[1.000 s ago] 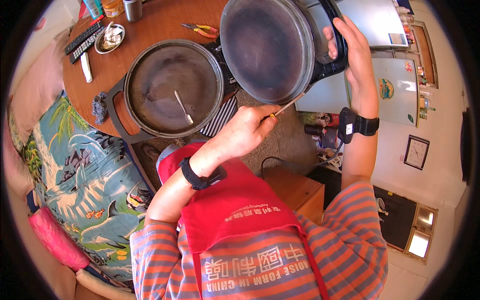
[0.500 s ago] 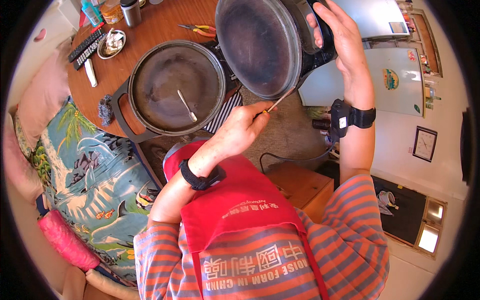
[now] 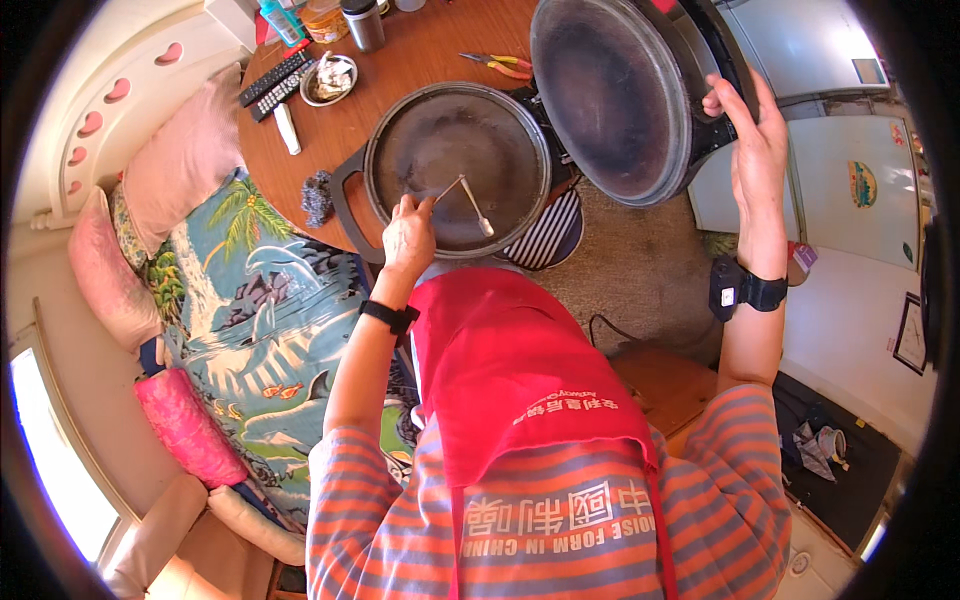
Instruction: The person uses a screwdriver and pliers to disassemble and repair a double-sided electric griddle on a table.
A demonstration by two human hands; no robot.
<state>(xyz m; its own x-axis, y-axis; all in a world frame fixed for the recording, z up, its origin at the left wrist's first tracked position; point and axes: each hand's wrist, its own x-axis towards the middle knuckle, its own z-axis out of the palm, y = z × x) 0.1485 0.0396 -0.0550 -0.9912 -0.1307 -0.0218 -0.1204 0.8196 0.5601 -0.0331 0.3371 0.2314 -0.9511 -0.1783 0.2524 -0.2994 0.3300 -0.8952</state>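
Note:
A round electric griddle stands open on the wooden table, its dark lower plate [image 3: 440, 140] flat and its lid [image 3: 605, 100] tilted up to the right. My right hand [image 3: 755, 150] is closed round the lid's black handle [image 3: 722, 60]. Over the near left part of the lower plate, my left hand [image 3: 410, 238] pinches a thin stick-like tool [image 3: 449, 188], its kind unclear. The tool's tip appears close to the handle end of a small metal spoon [image 3: 484, 222] lying on the plate; whether they touch I cannot tell.
Pliers [image 3: 500, 65], two remote controls [image 3: 275, 82], a small bowl [image 3: 330, 80] and a metal tumbler [image 3: 364, 25] sit on the table [image 3: 420, 55]. A dark scouring pad [image 3: 317, 198] lies by the griddle's left handle. A striped round seat [image 3: 548, 232] is below the table edge.
My left hand has moved left with the tool, from the lid's lower rim to the lower plate. My right hand stays on the lid handle. The whole view has shifted.

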